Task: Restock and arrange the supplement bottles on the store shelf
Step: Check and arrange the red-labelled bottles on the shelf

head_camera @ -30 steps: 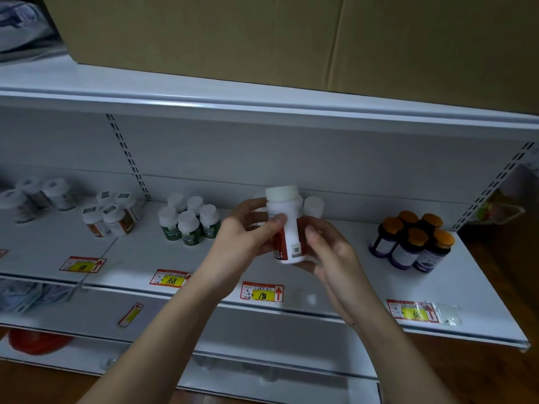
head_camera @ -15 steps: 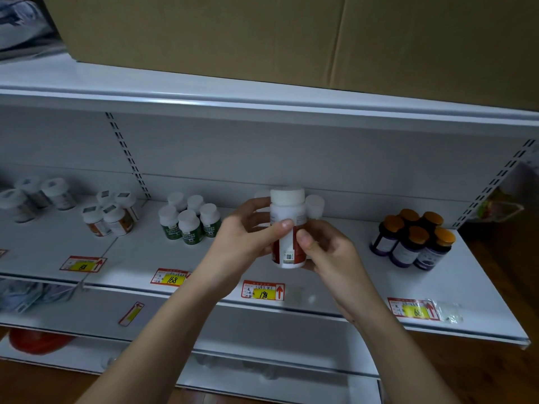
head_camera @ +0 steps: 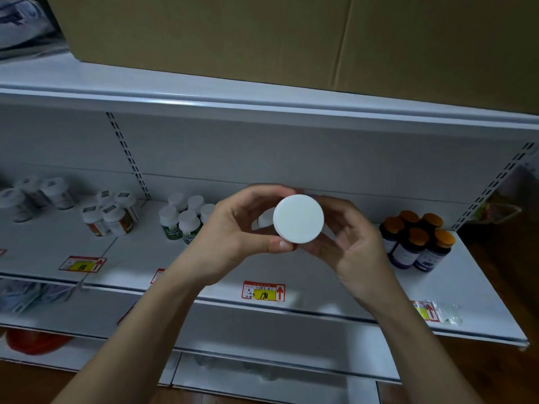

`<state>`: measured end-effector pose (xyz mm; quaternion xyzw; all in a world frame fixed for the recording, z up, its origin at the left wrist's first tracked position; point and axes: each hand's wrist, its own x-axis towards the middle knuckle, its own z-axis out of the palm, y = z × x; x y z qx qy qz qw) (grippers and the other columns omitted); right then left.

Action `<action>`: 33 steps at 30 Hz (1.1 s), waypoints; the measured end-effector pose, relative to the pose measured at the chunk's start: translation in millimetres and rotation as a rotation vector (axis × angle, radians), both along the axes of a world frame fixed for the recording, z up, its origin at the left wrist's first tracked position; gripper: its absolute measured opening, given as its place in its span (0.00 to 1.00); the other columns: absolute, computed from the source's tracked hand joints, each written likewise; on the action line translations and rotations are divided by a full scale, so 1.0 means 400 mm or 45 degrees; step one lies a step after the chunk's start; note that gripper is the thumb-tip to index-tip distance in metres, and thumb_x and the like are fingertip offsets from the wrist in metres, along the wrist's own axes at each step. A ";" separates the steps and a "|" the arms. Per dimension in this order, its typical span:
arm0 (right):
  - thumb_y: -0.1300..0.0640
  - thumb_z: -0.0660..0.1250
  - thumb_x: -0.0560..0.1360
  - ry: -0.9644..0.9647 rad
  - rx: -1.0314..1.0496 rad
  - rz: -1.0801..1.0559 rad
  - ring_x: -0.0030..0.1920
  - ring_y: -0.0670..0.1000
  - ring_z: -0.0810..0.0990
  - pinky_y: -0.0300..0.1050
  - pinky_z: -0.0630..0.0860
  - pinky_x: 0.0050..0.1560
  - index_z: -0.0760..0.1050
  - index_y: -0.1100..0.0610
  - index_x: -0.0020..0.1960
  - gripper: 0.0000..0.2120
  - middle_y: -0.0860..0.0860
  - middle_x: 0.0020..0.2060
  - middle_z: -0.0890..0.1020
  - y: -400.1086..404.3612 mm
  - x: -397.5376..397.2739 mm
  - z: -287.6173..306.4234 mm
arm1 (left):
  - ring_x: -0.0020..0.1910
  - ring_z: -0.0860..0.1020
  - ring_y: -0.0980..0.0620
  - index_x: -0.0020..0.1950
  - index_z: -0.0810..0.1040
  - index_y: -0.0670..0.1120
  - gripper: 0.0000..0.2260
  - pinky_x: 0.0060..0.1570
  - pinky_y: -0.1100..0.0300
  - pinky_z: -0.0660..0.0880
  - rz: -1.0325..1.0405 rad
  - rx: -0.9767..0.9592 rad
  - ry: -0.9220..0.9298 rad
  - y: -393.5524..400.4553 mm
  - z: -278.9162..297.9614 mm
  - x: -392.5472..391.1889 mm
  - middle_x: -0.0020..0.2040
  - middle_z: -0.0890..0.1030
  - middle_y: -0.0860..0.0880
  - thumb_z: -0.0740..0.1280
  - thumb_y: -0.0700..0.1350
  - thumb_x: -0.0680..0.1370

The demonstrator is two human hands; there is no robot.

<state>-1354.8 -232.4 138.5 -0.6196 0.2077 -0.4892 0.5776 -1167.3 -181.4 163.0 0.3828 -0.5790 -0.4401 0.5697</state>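
Observation:
A supplement bottle (head_camera: 298, 218) is tipped toward me so that only its round white cap shows; its body is hidden behind the cap. My left hand (head_camera: 233, 237) grips it from the left with the thumb under the cap. My right hand (head_camera: 350, 243) curls round it from the right and below. Both hands hold it above the white shelf (head_camera: 320, 287), over a red and yellow price tag (head_camera: 264, 291). Another white-capped bottle (head_camera: 264, 220) stands on the shelf just behind my hands.
Green-label bottles (head_camera: 183, 221) stand left of my hands, orange-label ones (head_camera: 109, 218) further left, white ones (head_camera: 32, 193) at the far left. Dark bottles with orange caps (head_camera: 417, 242) cluster at the right. A cardboard box (head_camera: 291, 39) sits on the upper shelf.
The bottle was upright with its red label showing; now it is tilted with its cap facing me. Both hands stay on it and have shifted slightly.

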 end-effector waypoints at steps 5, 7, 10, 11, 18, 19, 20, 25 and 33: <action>0.78 0.71 0.65 -0.028 -0.035 0.021 0.57 0.42 0.82 0.33 0.78 0.51 0.76 0.59 0.56 0.24 0.42 0.52 0.85 0.007 -0.002 0.022 | 0.60 0.80 0.55 0.53 0.83 0.59 0.25 0.50 0.62 0.78 -0.008 -0.035 -0.016 0.004 0.012 0.000 0.57 0.84 0.54 0.78 0.36 0.61; 0.74 0.72 0.64 -0.025 -0.043 0.013 0.56 0.42 0.82 0.33 0.77 0.52 0.76 0.59 0.56 0.23 0.42 0.52 0.85 0.008 -0.001 0.023 | 0.60 0.79 0.54 0.53 0.83 0.59 0.25 0.51 0.61 0.78 -0.008 -0.040 -0.010 0.003 0.009 0.000 0.57 0.84 0.54 0.78 0.36 0.61; 0.70 0.72 0.64 -0.026 -0.050 -0.005 0.57 0.42 0.81 0.33 0.77 0.53 0.76 0.58 0.56 0.22 0.42 0.52 0.85 0.009 0.001 0.025 | 0.62 0.79 0.54 0.54 0.83 0.58 0.26 0.53 0.61 0.78 0.003 -0.036 0.014 0.000 0.003 0.000 0.58 0.83 0.53 0.78 0.36 0.61; 0.69 0.73 0.64 -0.005 -0.057 -0.017 0.57 0.41 0.81 0.33 0.77 0.53 0.76 0.56 0.56 0.22 0.41 0.52 0.85 0.009 0.001 0.025 | 0.63 0.78 0.54 0.56 0.83 0.58 0.26 0.55 0.61 0.77 0.004 -0.034 0.018 0.000 0.001 0.001 0.59 0.83 0.53 0.77 0.36 0.62; 0.74 0.68 0.74 0.246 -0.028 -0.048 0.58 0.40 0.81 0.31 0.76 0.51 0.76 0.51 0.64 0.25 0.40 0.55 0.84 -0.008 -0.009 0.016 | 0.71 0.73 0.50 0.74 0.69 0.48 0.27 0.66 0.49 0.74 -0.036 0.143 -0.080 -0.005 -0.010 0.003 0.70 0.77 0.50 0.67 0.33 0.77; 0.72 0.67 0.75 0.267 -0.013 -0.039 0.58 0.42 0.82 0.34 0.78 0.52 0.75 0.50 0.65 0.24 0.43 0.55 0.85 -0.011 -0.010 0.012 | 0.68 0.76 0.49 0.75 0.67 0.50 0.27 0.62 0.47 0.77 -0.034 0.187 -0.084 -0.005 -0.007 0.000 0.68 0.78 0.51 0.67 0.36 0.77; 0.69 0.67 0.77 0.292 -0.007 -0.036 0.57 0.44 0.83 0.37 0.79 0.53 0.74 0.48 0.66 0.23 0.45 0.54 0.85 -0.014 -0.010 0.012 | 0.65 0.78 0.48 0.76 0.66 0.53 0.29 0.56 0.48 0.80 -0.016 0.232 -0.076 -0.004 -0.003 -0.003 0.67 0.79 0.51 0.67 0.38 0.77; 0.52 0.68 0.74 0.393 0.105 -0.027 0.51 0.47 0.86 0.41 0.82 0.47 0.69 0.41 0.69 0.24 0.48 0.48 0.87 -0.016 -0.013 0.016 | 0.55 0.83 0.45 0.78 0.59 0.62 0.33 0.47 0.46 0.83 0.031 0.357 -0.157 -0.008 0.002 -0.003 0.61 0.82 0.48 0.67 0.46 0.77; 0.45 0.63 0.78 0.401 0.346 -0.097 0.38 0.53 0.84 0.45 0.78 0.30 0.81 0.49 0.54 0.12 0.55 0.43 0.86 -0.005 0.003 0.041 | 0.41 0.85 0.49 0.59 0.81 0.49 0.10 0.40 0.58 0.82 0.198 0.530 -0.123 -0.019 0.034 -0.036 0.45 0.86 0.45 0.68 0.47 0.79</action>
